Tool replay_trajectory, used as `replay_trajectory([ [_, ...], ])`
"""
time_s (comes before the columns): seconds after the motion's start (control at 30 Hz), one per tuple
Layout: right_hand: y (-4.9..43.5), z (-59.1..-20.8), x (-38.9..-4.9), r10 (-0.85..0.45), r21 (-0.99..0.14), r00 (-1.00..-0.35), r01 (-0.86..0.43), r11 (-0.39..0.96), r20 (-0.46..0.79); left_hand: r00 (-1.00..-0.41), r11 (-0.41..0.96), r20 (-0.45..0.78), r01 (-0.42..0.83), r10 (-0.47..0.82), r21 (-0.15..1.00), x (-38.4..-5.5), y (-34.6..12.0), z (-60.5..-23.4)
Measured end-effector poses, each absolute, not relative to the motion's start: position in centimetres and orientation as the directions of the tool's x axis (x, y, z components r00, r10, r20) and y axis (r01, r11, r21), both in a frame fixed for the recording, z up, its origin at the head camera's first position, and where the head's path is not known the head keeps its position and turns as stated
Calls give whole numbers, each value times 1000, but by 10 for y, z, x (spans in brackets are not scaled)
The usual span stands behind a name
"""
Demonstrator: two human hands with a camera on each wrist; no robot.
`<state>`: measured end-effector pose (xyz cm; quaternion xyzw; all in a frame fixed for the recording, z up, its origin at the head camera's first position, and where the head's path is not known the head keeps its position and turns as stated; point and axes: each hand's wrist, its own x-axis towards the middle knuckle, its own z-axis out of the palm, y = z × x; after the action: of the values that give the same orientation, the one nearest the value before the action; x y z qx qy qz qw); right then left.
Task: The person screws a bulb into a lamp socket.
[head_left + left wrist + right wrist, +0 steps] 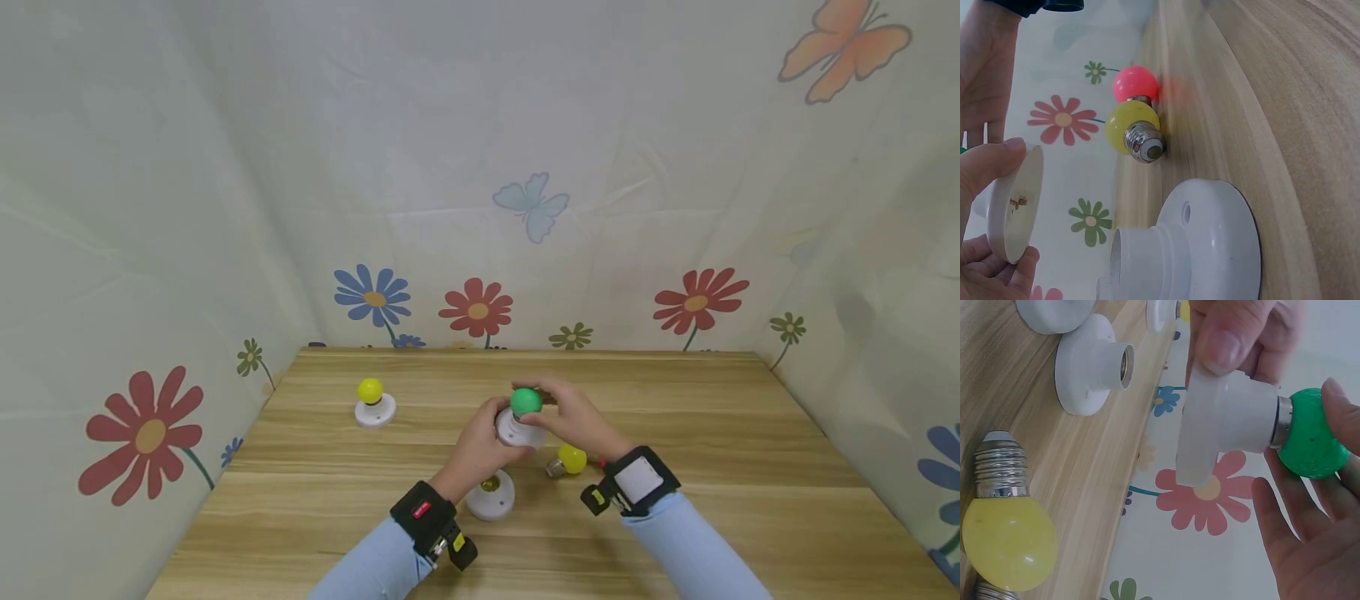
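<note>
My left hand (476, 450) grips a white round lamp socket (1200, 431) by its base, off the table. A green bulb (527, 402) sits in that socket, its metal collar partly showing in the right wrist view. My right hand (577, 417) holds the green bulb, with the thumb on one side and the fingers on the other. In the left wrist view the underside of the held socket shows brass contacts. Below the hands, a bulbless white socket (491, 502) stands on the table, partly behind my left wrist.
A loose yellow bulb (572, 458) lies under my right hand, with a pink-red bulb (1135, 84) beside it. Another white socket (1054, 312) stands close to the bulbless one. At the back left, a yellow bulb (370, 391) stands in its own socket (375, 412).
</note>
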<state>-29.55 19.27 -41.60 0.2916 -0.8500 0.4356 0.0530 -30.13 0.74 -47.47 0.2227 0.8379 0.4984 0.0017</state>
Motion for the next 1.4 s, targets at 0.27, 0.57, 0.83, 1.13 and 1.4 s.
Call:
replay_trajectory([
  [0.27, 198, -413, -297, -549, -735, -788, -543, 407, 278, -896, 415, 229, 387, 381, 823, -301, 8, -475],
  [0.57, 200, -415, -298, -569, -721, -774, -559, 409, 277, -896, 427, 227, 388, 380, 816, -302, 8, -476],
  [0.83, 199, -416, -299, -546, -717, -793, -545, 435, 271, -899, 439, 210, 379, 385, 815, -301, 8, -475],
  [1.13, 190, -420, -299, -367, -708, -869, -486, 513, 331, -900, 433, 209, 374, 381, 820, -300, 8, -474],
  [1.4, 189, -422, -300, -390, -679, -848, -523, 514, 358, -902, 414, 200, 361, 383, 835, -300, 8, -472],
])
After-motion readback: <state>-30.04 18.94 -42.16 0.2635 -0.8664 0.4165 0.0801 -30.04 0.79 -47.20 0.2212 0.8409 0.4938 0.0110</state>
